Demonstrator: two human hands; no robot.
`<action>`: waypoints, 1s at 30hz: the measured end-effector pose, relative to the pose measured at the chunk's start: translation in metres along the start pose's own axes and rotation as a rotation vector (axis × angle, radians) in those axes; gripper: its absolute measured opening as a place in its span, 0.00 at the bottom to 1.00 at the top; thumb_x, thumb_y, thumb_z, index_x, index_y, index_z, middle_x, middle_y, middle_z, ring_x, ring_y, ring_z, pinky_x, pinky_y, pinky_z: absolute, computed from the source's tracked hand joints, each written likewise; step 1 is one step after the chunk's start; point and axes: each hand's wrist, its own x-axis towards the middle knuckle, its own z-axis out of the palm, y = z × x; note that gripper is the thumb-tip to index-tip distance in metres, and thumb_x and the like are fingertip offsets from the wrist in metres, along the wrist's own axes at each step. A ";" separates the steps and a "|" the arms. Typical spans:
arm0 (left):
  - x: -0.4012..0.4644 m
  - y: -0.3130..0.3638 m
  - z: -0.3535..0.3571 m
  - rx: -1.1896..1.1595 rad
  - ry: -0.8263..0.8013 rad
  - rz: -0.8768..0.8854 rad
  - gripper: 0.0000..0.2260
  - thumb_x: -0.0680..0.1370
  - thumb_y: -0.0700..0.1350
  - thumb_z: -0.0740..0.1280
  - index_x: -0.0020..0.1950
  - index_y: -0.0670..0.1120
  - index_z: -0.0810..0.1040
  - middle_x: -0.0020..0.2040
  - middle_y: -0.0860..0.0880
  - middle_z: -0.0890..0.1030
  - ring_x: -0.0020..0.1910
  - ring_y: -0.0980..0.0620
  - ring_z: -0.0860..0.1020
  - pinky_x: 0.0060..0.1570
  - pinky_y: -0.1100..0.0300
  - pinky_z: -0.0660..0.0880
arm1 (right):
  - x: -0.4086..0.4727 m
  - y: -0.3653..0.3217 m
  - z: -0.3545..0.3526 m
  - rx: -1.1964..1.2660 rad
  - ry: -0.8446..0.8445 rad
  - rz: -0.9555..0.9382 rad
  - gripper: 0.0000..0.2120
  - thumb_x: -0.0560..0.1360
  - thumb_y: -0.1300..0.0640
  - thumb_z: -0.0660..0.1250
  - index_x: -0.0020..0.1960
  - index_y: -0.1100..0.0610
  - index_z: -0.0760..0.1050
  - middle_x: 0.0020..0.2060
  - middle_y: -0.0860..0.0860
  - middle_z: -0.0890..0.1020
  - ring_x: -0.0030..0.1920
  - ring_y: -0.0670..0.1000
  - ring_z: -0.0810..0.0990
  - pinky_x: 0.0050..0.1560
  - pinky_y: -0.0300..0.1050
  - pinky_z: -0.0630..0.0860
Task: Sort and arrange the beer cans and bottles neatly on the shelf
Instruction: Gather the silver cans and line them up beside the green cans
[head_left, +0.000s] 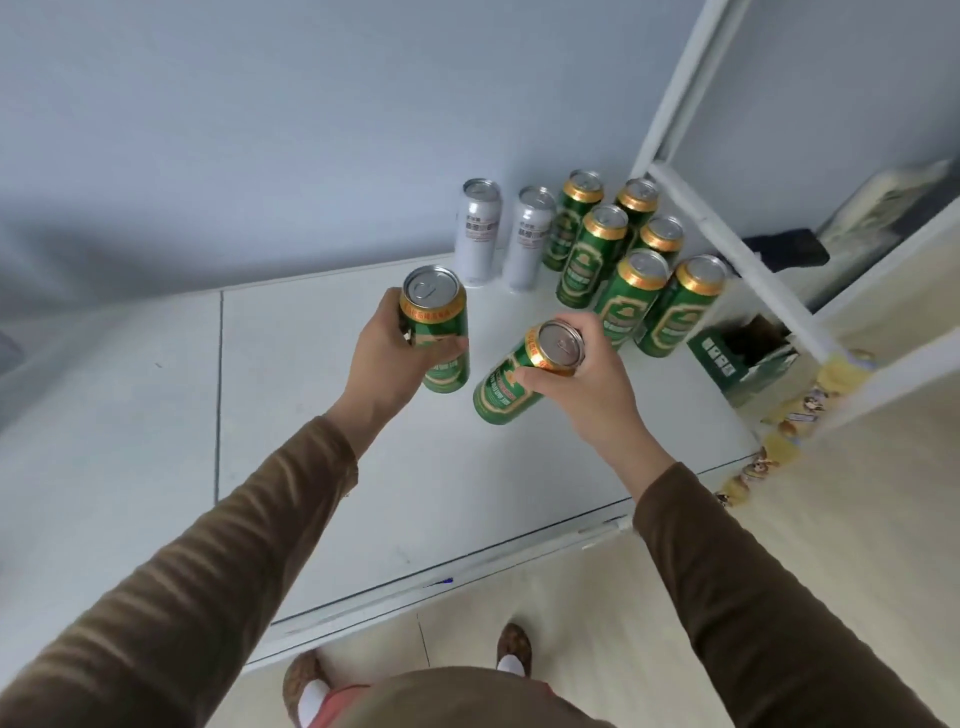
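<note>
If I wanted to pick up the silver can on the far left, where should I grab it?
Grab the leftmost silver can around the middle of its round body, coming from its left side. It stands upright, and that side is open shelf top, while a second silver can stands close on its right and the wall is behind it. A wrap grip probably holds it steadiest.

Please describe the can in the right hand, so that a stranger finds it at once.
On the white shelf, look in front of the green cans standing by the wall. The right hand grips a green can near its gold rim. Only this can is tilted.
</note>
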 end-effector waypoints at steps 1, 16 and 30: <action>-0.004 0.006 0.019 0.001 -0.013 -0.006 0.25 0.68 0.46 0.80 0.60 0.49 0.74 0.53 0.54 0.82 0.53 0.54 0.81 0.55 0.49 0.80 | 0.001 0.006 -0.019 -0.017 0.006 0.002 0.31 0.63 0.49 0.81 0.60 0.42 0.70 0.52 0.39 0.79 0.54 0.44 0.79 0.57 0.51 0.79; -0.025 0.042 0.185 -0.017 -0.239 -0.030 0.26 0.65 0.48 0.80 0.58 0.51 0.73 0.51 0.55 0.82 0.50 0.53 0.81 0.54 0.48 0.79 | 0.019 0.056 -0.180 -0.302 0.104 0.054 0.30 0.65 0.49 0.80 0.61 0.44 0.67 0.52 0.40 0.79 0.55 0.48 0.79 0.57 0.57 0.78; -0.022 0.053 0.281 0.059 -0.070 -0.117 0.28 0.66 0.45 0.80 0.61 0.50 0.72 0.53 0.56 0.81 0.51 0.55 0.80 0.55 0.50 0.79 | 0.056 0.099 -0.232 -0.360 -0.038 -0.043 0.29 0.67 0.53 0.80 0.62 0.49 0.68 0.53 0.43 0.76 0.54 0.48 0.77 0.54 0.50 0.77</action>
